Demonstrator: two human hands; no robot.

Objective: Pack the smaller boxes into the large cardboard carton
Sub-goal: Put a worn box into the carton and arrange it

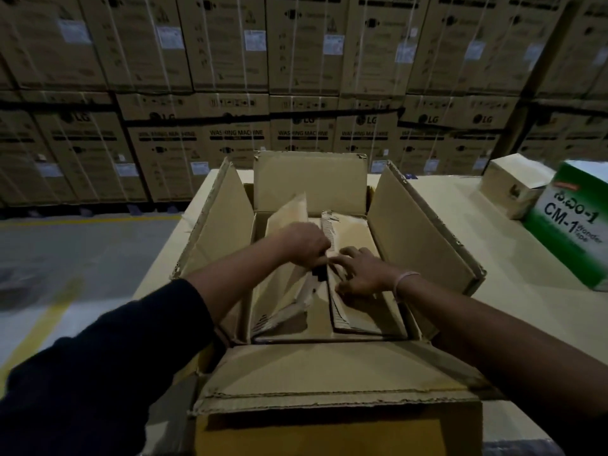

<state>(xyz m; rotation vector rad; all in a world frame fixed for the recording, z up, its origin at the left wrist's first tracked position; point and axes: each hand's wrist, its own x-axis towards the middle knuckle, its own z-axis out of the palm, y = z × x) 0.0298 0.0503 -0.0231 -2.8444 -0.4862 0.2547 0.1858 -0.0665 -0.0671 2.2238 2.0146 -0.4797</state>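
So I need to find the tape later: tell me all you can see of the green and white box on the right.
The green and white box stands tilted on the pale surface right of the open carton. Its white side reads "CM-1 Wonder Tape" under other script. A small plain cardboard box sits close behind it. Neither hand touches it.

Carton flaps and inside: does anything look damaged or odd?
Yes. The carton's flap edges are ragged and torn, worst on the near flap. Inside, the left inner flap stands tilted up and frayed.
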